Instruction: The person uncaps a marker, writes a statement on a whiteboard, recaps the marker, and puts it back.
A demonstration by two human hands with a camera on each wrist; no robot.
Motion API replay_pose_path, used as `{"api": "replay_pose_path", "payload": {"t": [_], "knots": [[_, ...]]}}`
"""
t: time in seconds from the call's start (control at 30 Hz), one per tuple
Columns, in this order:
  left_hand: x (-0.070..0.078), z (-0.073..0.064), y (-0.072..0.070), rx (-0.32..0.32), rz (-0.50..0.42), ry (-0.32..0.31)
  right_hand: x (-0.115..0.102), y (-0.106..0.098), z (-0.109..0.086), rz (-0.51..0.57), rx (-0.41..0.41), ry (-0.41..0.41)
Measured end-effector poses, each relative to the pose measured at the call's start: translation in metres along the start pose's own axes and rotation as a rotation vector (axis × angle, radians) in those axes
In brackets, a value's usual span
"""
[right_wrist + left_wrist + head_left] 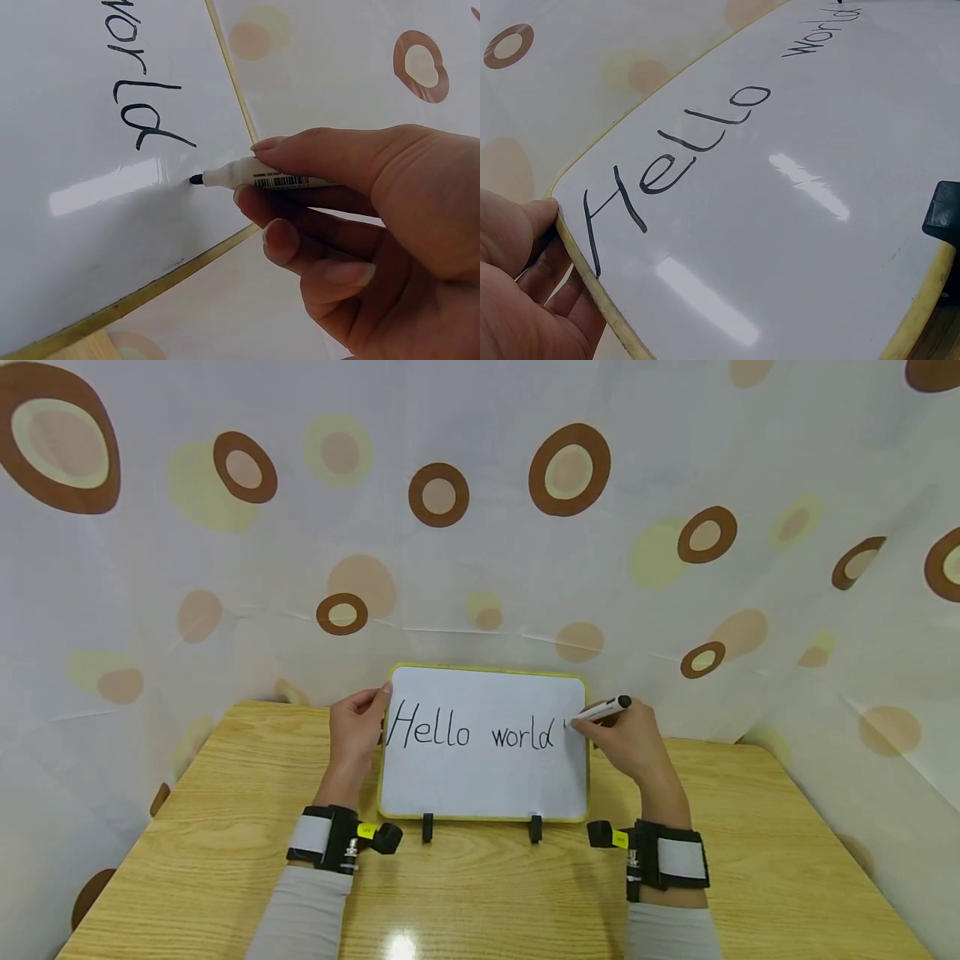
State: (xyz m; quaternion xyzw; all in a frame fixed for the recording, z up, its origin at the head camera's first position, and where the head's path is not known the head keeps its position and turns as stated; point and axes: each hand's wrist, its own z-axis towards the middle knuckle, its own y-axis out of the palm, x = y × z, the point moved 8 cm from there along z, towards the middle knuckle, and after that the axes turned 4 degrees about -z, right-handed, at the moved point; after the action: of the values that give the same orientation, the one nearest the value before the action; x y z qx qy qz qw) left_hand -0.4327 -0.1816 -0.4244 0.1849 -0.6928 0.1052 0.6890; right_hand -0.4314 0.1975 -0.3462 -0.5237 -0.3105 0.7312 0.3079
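Note:
A whiteboard with a yellow rim stands tilted back on the table, bearing "Hello world" in black handwriting. At its upper left edge my left hand grips the rim, thumb tip at the front edge and fingers behind. My right hand pinches a white marker between thumb and fingers by the right edge. The black marker tip is at the board's surface, just past the "d"; whether it touches, I cannot tell. A black cap sits on the marker's back end.
Two black stand feet hold the board's lower edge. The wooden table extends around it. Close behind hangs a pale cloth with brown and beige rings. Each wrist wears a strapped camera.

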Motion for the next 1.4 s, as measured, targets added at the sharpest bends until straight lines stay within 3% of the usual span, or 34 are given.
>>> {"api": "replay_pose_path", "payload": {"t": [0.43,1.4], "knots": [[0.0006,-0.0002,-0.0005,0.0,0.0,-0.003,0.0036,0.0066,-0.0032,0.012,-0.129,0.083],[0.0003,0.0,0.0002,-0.004,0.003,0.009,0.0028,0.0073,-0.0068,0.016,-0.165,0.073]]}}
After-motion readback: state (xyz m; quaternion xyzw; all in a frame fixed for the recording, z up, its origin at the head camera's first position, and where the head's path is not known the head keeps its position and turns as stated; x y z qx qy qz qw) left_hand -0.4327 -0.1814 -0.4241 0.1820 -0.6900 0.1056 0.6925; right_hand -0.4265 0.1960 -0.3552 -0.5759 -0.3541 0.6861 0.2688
